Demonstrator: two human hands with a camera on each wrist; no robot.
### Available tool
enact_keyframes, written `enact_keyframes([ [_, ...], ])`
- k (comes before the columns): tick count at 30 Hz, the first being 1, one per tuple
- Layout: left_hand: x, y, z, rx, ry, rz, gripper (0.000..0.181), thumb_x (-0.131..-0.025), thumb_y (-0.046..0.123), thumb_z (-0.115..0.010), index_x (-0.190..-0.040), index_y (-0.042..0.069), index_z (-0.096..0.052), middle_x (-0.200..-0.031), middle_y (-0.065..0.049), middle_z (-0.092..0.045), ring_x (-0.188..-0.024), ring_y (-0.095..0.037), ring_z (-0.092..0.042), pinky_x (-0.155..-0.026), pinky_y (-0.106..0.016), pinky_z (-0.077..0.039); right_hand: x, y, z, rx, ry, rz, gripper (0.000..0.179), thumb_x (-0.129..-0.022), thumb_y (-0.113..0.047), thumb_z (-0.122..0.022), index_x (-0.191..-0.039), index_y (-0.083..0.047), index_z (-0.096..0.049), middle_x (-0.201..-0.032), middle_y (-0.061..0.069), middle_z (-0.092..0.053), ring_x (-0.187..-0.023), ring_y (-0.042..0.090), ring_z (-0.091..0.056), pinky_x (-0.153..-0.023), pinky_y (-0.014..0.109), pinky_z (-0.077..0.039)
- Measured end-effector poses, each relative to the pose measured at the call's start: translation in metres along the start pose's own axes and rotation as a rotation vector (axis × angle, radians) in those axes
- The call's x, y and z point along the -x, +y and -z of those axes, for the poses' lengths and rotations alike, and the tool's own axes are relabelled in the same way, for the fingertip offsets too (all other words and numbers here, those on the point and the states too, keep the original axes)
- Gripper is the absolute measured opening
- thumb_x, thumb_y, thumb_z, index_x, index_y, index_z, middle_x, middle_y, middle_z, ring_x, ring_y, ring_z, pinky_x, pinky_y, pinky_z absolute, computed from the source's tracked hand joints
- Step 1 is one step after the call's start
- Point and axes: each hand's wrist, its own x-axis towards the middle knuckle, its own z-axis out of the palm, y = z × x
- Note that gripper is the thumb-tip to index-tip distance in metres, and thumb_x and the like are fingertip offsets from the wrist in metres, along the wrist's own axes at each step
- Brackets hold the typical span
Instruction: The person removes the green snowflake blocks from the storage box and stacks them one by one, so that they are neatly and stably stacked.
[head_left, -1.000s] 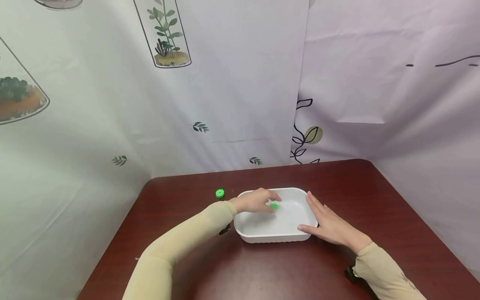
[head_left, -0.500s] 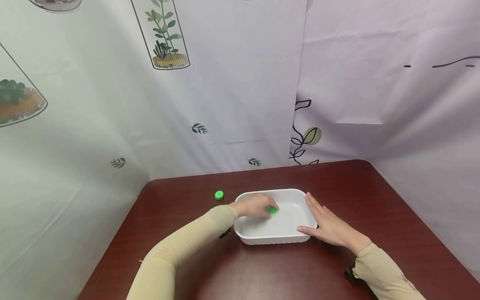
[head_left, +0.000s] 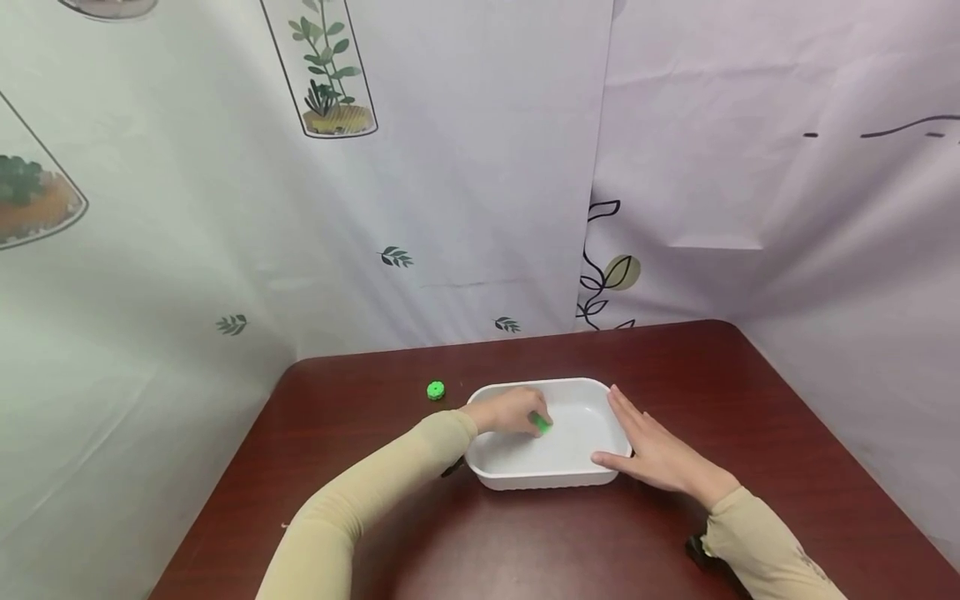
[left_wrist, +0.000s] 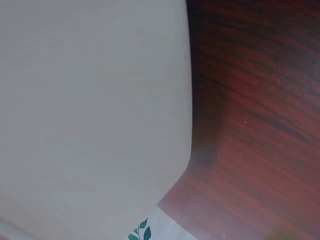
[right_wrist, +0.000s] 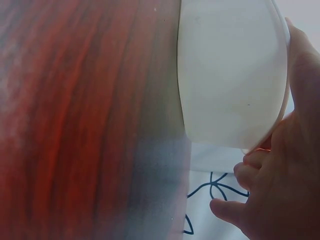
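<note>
A white oblong dish (head_left: pixel 551 481) with rounded corners stands on the table. My left hand (head_left: pixel 517 410) reaches over its left end and pinches a small green piece (head_left: pixel 542 423) low inside; the fingers hide part of it. My right hand (head_left: pixel 660 452) rests on the right end of the dish, fingers extended and thumb apart at the near corner. In the right wrist view, this hand (right_wrist: pixel 287 160) touches the rim above the dish's outer wall (right_wrist: pixel 232 75). The left wrist view is filled mostly by the dish's outer wall (left_wrist: pixel 95 115), and the left hand is out of sight there.
A round green disc (head_left: pixel 436 390) with a scalloped edge lies on the dark red table (head_left: pixel 555 542), left of the dish. White cloth (head_left: pixel 480 183) with plant prints hangs behind and at both sides.
My left hand has closed its fingers on the green piece inside the dish and drawn it slightly left and nearer. My right hand has stayed at the dish's right end.
</note>
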Motion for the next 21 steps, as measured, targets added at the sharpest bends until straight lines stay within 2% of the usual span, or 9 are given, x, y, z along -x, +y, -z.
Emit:
enact_keyframes([
  [10, -0.0018, 0.0019, -0.0016, -0.054, -0.023, -0.018, 0.025, -0.087, 0.015, -0.080, -0.112, 0.011, -0.077, -0.099, 0.007, -0.070, -0.090, -0.005, -0.056, -0.086, -0.013, -0.043, 0.0000, -0.0012, 0.0013, 0.010, -0.011, -0.001, 0.105, -0.092, -0.064, -0.061, -0.159, 0.003, -0.015, -0.165, 0.023, -0.013, -0.148, 0.042, -0.024, -0.115, 0.061, -0.025],
  [21, 0.0042, 0.0061, -0.0028, -0.007, 0.008, 0.024, 0.022, -0.086, 0.015, -0.081, -0.108, 0.014, -0.076, -0.097, 0.005, -0.062, -0.087, -0.006, -0.055, -0.081, -0.014, -0.043, 0.0012, -0.0030, 0.0005, -0.001, -0.006, -0.007, 0.105, -0.091, -0.064, -0.061, -0.159, 0.002, -0.016, -0.165, 0.022, -0.014, -0.147, 0.044, -0.025, -0.113, 0.063, -0.027],
])
